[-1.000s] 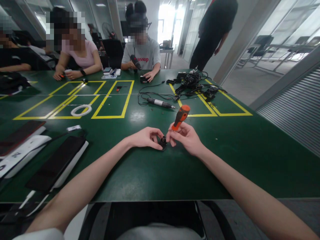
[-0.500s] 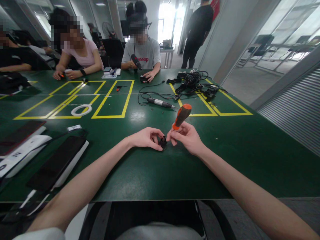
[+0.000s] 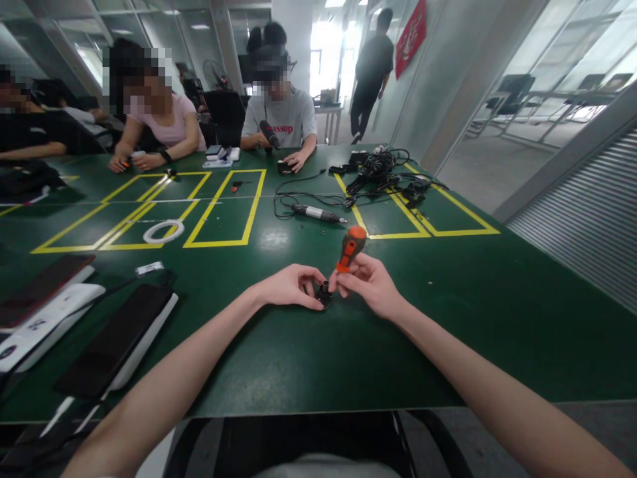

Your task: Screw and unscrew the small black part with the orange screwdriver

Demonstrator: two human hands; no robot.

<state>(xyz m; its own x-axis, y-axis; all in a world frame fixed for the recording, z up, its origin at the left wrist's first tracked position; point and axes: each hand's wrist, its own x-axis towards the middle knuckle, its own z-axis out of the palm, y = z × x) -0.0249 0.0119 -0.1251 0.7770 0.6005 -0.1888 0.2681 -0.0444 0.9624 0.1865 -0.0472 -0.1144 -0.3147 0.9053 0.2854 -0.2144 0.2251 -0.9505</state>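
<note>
Tips orange-and-grey screwdriver [image 3: 350, 249] nearer twelve o'clock, finger-pinched in right hand [image 3: 372, 285], apparently mid-turn; at its seven o'clock, steadies black tube-necked part [image 3: 324, 296], finger-clasped in left hand [image 3: 291, 285].

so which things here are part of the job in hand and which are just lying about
In the job:
screwdriver, held in the right hand
small black part, between the left hand's thumb and fingers

Apparently just lying about:
white ring
pen-shaped tool
heap of cables
phone
</note>
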